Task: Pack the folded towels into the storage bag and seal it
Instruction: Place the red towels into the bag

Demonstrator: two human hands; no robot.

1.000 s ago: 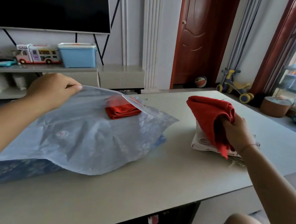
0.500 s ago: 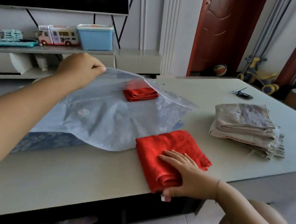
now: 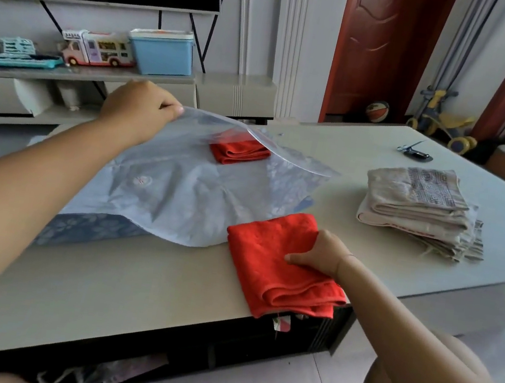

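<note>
Folded red towel [image 3: 276,268], pressed flat a half-second ago, is now gripped by the curled fingers [image 3: 297,258] of the right hand [image 3: 322,252] on the tabletop [image 3: 136,282], just beside the storage bag [image 3: 176,197], apparently ready for loading. The bag's thin, glossy film mouth is held lifted, pinched by the left hand [image 3: 140,106]; a second red towel [image 3: 238,154], plush, lies inside.

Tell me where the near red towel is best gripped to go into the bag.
Grip the near red towel at its right edge, coming from the right, where the right hand pinches it, thumb on top. Its loose layered ends overhang the table front, so a mid-edge pinch through all layers probably keeps the fold together.
</note>
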